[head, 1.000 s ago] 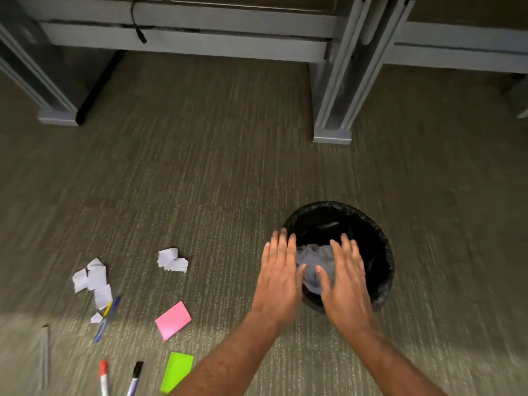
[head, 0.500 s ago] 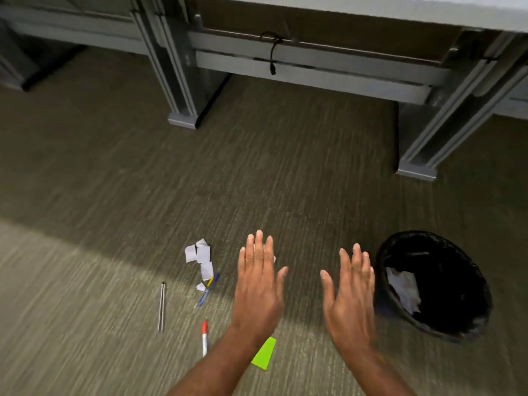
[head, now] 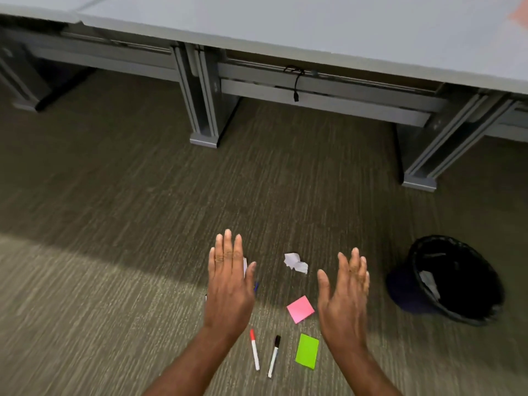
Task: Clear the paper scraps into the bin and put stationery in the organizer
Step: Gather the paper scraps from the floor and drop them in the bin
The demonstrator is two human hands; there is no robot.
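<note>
Both hands, left hand (head: 228,290) and right hand (head: 344,301), hover open and empty; cup the crumpled white scrap (head: 295,262) between them, then carry it to the bin (head: 454,278) at three o'clock.

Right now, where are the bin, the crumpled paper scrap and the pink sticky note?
bin (head: 417,254), head view, on its left rim.
crumpled paper scrap (head: 295,263), head view, on its middle.
pink sticky note (head: 300,309), head view, on its middle.
</note>
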